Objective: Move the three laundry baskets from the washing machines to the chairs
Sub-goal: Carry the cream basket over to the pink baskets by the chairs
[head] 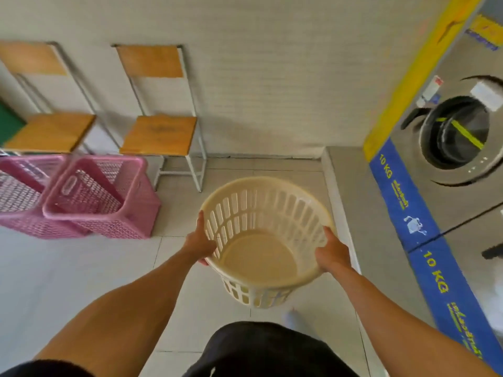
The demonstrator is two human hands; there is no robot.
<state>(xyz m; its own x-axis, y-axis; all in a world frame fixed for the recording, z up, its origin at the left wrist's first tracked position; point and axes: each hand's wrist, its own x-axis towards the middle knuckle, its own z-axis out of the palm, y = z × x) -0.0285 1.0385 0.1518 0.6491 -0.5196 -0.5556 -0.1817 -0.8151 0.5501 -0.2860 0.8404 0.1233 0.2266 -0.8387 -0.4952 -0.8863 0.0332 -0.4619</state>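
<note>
A round cream laundry basket (261, 248), empty, hangs above the tiled floor in front of me. My left hand (200, 242) grips its left rim and my right hand (332, 251) grips its right rim. Two pink rectangular baskets stand on the floor at the left: one (109, 197) in front of the chairs and another (19, 194) partly cut off by the frame edge. Two wooden-seated metal chairs stand against the wall, the nearer one (160, 134) to the right and the other (51, 131) to the left. Washing machines (457, 137) line the right side.
A raised grey step (362, 213) runs along the base of the washing machines. A green object (9, 123) sits at the far left edge beside the left chair. Tiled floor lies between me and the chairs. My dark shorts show at the bottom.
</note>
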